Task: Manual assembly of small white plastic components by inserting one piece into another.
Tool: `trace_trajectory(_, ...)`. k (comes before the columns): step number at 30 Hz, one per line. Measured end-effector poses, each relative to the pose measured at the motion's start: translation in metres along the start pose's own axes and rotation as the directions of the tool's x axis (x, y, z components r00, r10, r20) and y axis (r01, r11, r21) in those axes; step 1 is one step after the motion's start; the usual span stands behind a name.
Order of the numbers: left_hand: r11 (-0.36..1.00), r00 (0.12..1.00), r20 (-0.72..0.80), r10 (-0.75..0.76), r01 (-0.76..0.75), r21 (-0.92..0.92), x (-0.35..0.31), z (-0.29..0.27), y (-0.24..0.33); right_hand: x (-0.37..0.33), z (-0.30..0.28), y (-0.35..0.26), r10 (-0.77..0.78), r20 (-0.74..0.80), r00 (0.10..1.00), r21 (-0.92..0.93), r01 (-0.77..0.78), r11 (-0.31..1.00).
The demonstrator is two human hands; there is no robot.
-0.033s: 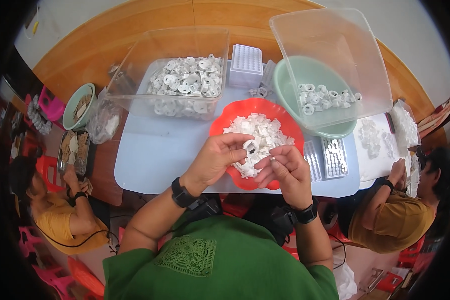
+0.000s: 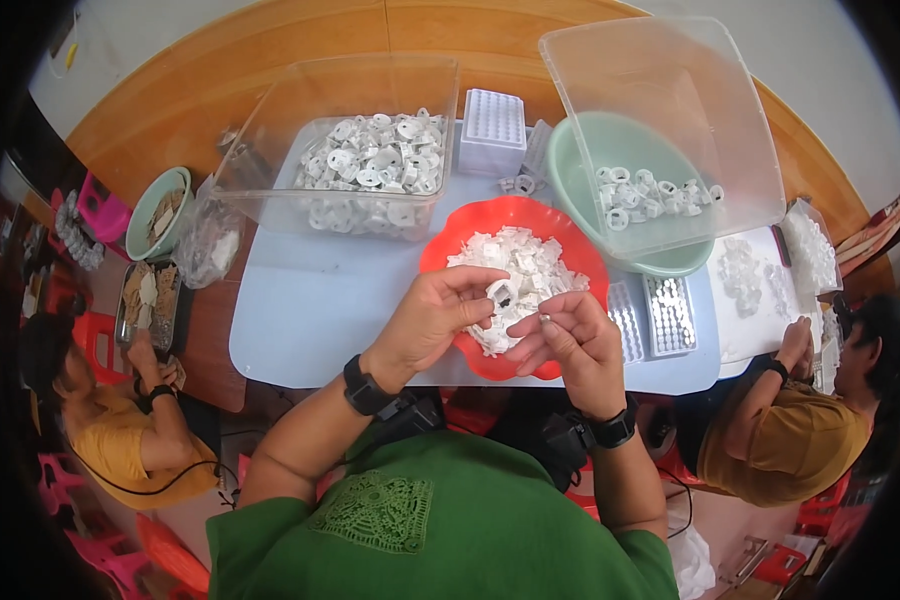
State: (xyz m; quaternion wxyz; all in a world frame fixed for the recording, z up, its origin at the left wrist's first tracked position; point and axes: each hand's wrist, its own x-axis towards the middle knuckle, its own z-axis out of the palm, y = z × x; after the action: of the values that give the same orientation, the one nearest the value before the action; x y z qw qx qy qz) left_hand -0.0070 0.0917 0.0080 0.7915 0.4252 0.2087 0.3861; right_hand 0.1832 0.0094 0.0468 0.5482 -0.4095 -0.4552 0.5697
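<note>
Left hand [image 2: 428, 312]: fingers pinched white ring [image 2: 496, 288] above red bowl [image 2: 440, 242]. Right hand [image 2: 580, 348]: fingers closed on tiny pale piece [image 2: 545, 318] above bowl.

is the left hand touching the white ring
Touching: the head view shows the left hand pinching the white ring between thumb and fingertips.
</note>
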Motion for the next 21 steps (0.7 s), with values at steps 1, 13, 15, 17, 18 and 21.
trace_trajectory(1,1.000,1.000,-0.001,-0.001,0.001,0.002,0.000,0.000,0.000,0.000,0.001,0.000,0.000,0.000,1.000,0.002,0.000,1.000)
trace_trajectory(13,1.000,1.000,0.023,-0.002,0.003,-0.026,-0.002,0.009,0.001,0.015,-0.004,0.006,-0.390,-0.064,0.919,-0.452,0.322,0.832)
trace_trajectory(15,1.000,1.000,0.001,-0.016,0.016,0.017,-0.001,0.012,0.000,0.014,-0.005,0.002,-0.384,-0.049,0.922,-0.449,0.323,0.833)
trace_trajectory(17,1.000,1.000,0.002,-0.007,0.007,0.010,-0.002,0.014,-0.001,0.014,0.000,-0.001,-0.383,-0.055,0.922,-0.452,0.319,0.833)
trace_trajectory(18,1.000,1.000,0.003,0.003,-0.003,0.000,-0.003,0.015,-0.001,0.014,0.003,-0.001,-0.381,-0.058,0.923,-0.458,0.315,0.832)
trace_trajectory(21,1.000,1.000,-0.005,0.016,-0.016,0.010,-0.002,0.020,0.000,0.012,0.010,0.000,-0.328,-0.094,0.940,-0.432,0.258,0.864)
